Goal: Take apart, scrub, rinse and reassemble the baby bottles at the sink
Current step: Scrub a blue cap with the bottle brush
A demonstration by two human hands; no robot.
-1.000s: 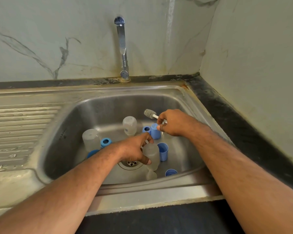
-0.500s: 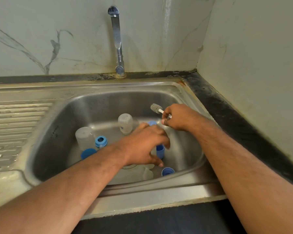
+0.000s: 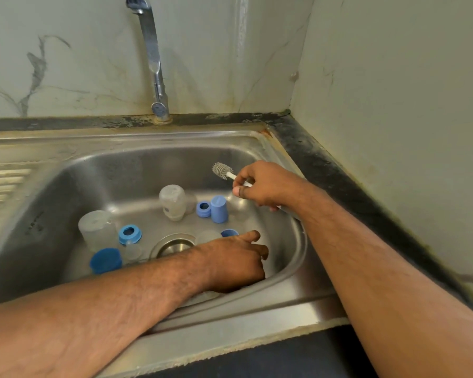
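Observation:
In the steel sink (image 3: 74, 186) my right hand (image 3: 262, 186) grips the white handle of a small bottle brush (image 3: 222, 170), its grey bristle head pointing left above the basin. My left hand (image 3: 238, 263) reaches down to the basin's front right with its fingers bent downward; what lies under it is hidden. One clear bottle (image 3: 172, 201) stands upside down at the back, and another clear bottle (image 3: 96, 227) stands at the left. Blue rings (image 3: 130, 233) (image 3: 203, 209) and blue caps (image 3: 219, 209) (image 3: 105, 260) are scattered on the basin floor.
The drain (image 3: 174, 244) sits mid-basin, just left of my left hand. A tall faucet (image 3: 153, 58) rises at the back wall. The ribbed drainboard (image 3: 3, 184) lies to the left, and a black counter (image 3: 339, 186) runs along the right wall.
My left hand no longer shows the clear bottle it held and has dropped toward the basin's front right. My right hand has lifted the brush slightly up and to the right.

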